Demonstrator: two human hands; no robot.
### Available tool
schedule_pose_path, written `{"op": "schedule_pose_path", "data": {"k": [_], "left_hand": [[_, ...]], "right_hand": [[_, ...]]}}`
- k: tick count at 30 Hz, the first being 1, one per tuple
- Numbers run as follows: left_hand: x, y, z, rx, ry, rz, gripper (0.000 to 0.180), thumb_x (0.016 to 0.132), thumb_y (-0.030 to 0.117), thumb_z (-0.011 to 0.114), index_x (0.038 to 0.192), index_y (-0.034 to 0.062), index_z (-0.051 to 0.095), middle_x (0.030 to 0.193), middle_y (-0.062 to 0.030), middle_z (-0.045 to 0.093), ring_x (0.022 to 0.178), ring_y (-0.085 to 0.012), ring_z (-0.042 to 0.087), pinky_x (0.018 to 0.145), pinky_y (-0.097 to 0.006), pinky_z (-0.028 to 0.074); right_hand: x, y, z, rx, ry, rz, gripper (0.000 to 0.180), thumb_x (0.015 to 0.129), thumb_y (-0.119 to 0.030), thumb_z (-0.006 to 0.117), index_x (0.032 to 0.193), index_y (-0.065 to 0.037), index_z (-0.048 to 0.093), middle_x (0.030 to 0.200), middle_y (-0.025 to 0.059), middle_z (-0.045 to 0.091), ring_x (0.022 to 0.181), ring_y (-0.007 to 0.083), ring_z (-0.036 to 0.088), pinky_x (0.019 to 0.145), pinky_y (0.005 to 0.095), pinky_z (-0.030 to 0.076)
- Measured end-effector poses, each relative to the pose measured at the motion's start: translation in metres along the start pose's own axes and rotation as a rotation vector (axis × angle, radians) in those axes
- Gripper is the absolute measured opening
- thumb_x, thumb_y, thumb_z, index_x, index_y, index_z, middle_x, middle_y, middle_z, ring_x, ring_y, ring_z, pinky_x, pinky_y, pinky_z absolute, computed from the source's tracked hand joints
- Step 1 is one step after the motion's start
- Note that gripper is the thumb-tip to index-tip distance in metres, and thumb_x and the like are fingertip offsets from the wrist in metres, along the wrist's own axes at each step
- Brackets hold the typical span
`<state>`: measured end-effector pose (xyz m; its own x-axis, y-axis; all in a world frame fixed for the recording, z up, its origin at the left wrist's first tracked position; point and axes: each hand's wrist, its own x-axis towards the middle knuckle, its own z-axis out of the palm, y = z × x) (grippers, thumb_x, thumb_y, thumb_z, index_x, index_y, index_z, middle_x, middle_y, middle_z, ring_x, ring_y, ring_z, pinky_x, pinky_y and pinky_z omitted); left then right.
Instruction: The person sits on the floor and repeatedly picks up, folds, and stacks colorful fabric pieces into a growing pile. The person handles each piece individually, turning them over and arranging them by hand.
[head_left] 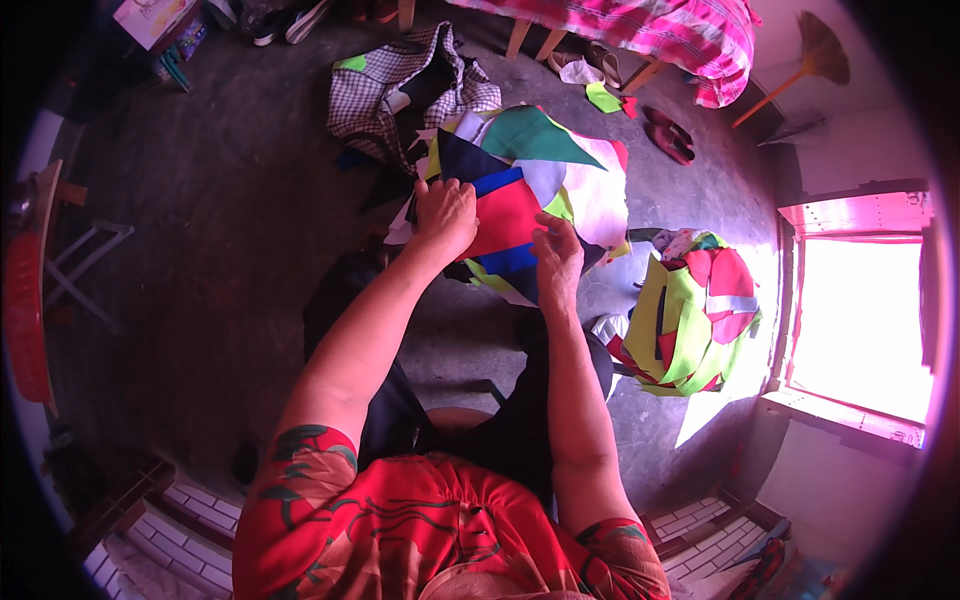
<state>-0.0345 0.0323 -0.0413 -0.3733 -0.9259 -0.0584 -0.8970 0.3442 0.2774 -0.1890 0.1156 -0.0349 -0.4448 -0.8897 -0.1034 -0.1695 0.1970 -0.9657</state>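
Note:
In front of me lies a heap of cut cloth pieces, with a green piece [540, 135], a pale pink piece [597, 200] and a dark navy piece [468, 163] on top. Between my hands a red cloth piece [503, 218] is spread over the heap, blue cloth showing above and below it. My left hand [447, 213] is closed, its fingers pinched at the red piece's left edge. At the opposite edge my right hand [558, 255] has its fingers curled together on the cloth. The exact grip of the fingertips is partly hidden.
A second bundle of yellow-green and red cloth [685, 325] stands on the right by the bright window [860, 315]. Checked cloth [375, 95] lies beyond the heap. Shoes [670, 137] and a broom [800, 65] are near the bed with a pink cover [640, 25].

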Motion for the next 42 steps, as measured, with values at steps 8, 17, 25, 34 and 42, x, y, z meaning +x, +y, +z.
{"op": "schedule_pose_path", "data": {"k": [8,17,25,34,42], "left_hand": [[0.001,-0.002,-0.005,-0.132,0.059,0.000,0.020,0.069,0.021,0.072,0.076,0.0071,0.061,0.086,-0.0090,0.059,0.090,-0.0268,0.057,0.081,-0.040,0.039],[0.009,-0.018,-0.045,-1.430,-0.429,0.162,0.018,0.072,0.016,0.066,0.070,0.0070,0.051,0.079,0.0003,0.056,0.077,-0.0079,0.050,0.074,-0.025,0.040],[0.006,-0.011,-0.045,-1.821,-0.734,0.227,0.016,0.075,0.016,0.065,0.078,0.0087,0.051,0.095,-0.0024,0.058,0.083,-0.0075,0.051,0.074,-0.021,0.040],[0.008,-0.003,-0.043,-1.719,-0.560,0.035,0.030,0.080,0.015,0.062,0.105,0.0085,0.047,0.115,-0.0117,0.054,0.095,-0.0164,0.058,0.072,-0.031,0.050],[0.010,-0.006,-0.038,-1.629,-0.473,0.000,0.028,0.084,0.021,0.060,0.106,0.0079,0.048,0.112,-0.0094,0.053,0.091,-0.0209,0.061,0.070,-0.032,0.051]], "right_hand": [[0.000,0.001,-0.002,0.042,-0.041,0.014,0.024,0.083,-0.008,0.057,0.105,0.000,0.059,0.091,0.0036,0.060,0.078,0.0104,0.055,0.066,0.0238,0.045],[-0.003,-0.011,0.001,0.187,-0.160,0.224,0.064,0.084,-0.046,0.059,0.126,0.000,0.043,0.114,0.0138,0.054,0.105,0.0228,0.051,0.087,0.0343,0.040],[-0.004,-0.024,-0.003,0.882,-0.394,0.263,0.042,0.093,-0.032,0.050,0.118,0.002,0.048,0.108,0.0113,0.059,0.096,0.0187,0.058,0.085,0.0317,0.046],[0.018,-0.001,-0.027,0.534,0.163,0.067,0.018,0.083,-0.009,0.065,0.099,-0.001,0.060,0.088,0.0051,0.064,0.075,0.0126,0.060,0.069,0.0262,0.049],[0.036,0.004,-0.060,0.163,0.313,-0.066,0.015,0.083,-0.009,0.063,0.095,-0.001,0.060,0.080,0.0022,0.063,0.071,0.0081,0.055,0.065,0.0234,0.046]]}}
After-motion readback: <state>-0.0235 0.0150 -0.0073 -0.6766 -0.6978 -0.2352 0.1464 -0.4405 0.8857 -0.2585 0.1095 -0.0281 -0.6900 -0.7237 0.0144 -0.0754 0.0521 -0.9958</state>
